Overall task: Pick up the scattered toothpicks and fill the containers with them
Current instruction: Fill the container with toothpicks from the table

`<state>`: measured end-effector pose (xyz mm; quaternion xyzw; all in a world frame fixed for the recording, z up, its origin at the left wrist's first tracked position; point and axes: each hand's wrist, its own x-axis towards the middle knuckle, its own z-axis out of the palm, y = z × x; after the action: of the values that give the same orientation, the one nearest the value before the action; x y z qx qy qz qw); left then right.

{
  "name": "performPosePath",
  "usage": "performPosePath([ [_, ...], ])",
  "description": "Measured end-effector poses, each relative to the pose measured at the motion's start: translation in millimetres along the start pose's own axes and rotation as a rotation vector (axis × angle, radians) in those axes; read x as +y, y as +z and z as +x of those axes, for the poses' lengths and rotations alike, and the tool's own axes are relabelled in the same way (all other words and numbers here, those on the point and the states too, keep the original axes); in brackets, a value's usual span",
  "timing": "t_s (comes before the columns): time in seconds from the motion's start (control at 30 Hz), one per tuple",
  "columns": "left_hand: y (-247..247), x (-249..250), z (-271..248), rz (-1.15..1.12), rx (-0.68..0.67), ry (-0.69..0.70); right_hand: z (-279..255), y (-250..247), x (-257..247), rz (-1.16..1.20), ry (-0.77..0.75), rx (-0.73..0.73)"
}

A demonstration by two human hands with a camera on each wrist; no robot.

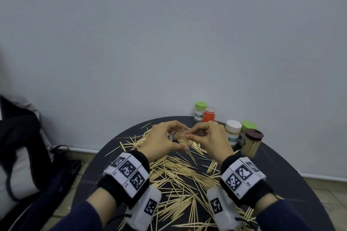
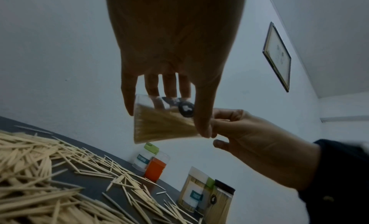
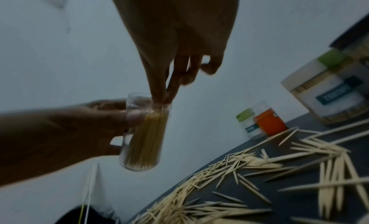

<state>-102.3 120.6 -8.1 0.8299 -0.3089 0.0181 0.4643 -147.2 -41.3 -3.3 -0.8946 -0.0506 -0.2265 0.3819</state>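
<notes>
My left hand (image 1: 181, 137) grips a clear plastic container (image 3: 143, 139) above the far half of the round dark table (image 1: 281, 165), tipped with its mouth toward my right hand. It holds a bunch of toothpicks (image 2: 163, 126) that fans out toward its base. A dark round sticker (image 2: 186, 109) is on its wall. At the mouth, my right hand (image 3: 162, 98) pinches the gathered top ends of that bunch between thumb and forefinger. Several loose toothpicks (image 1: 178, 174) lie scattered over the table below and in front of both hands.
Against the wall stand a green-lidded jar (image 1: 200, 111) and an orange container (image 1: 210, 114). At the right stand a white-lidded jar (image 1: 233, 132), another green-lidded one (image 1: 248, 127) and a brown-lidded jar (image 1: 252, 142) full of toothpicks. A black bag (image 1: 28, 146) sits left of the table.
</notes>
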Motion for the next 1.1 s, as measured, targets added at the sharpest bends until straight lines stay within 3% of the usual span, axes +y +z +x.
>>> performPosePath([
  [0.07,1,2,0,-0.001,-0.003,0.003,0,1,-1,-0.017,-0.011,0.027],
  [0.2,2,3,-1,0.009,-0.01,0.004,1,-1,-5,0.065,0.009,-0.094],
  [0.33,-1,4,-2,0.011,-0.001,-0.008,5,3,4,-0.111,0.017,-0.002],
  [0.47,0,6,-3,0.009,-0.013,-0.01,3,2,-4,-0.018,-0.03,-0.044],
  [0.63,0,5,-3,0.017,-0.024,0.0,2,6,-5,-0.284,-0.059,-0.133],
  [0.77,0,5,-4,0.001,-0.006,0.01,2,4,-6,-0.267,-0.091,-0.073],
  [0.87,-1,5,-4,0.008,-0.011,0.003,3,5,-6,-0.328,-0.076,-0.137],
  [1.1,-8,1,-5,-0.018,0.003,-0.033,7,-5,-2,0.007,-0.01,-0.087],
])
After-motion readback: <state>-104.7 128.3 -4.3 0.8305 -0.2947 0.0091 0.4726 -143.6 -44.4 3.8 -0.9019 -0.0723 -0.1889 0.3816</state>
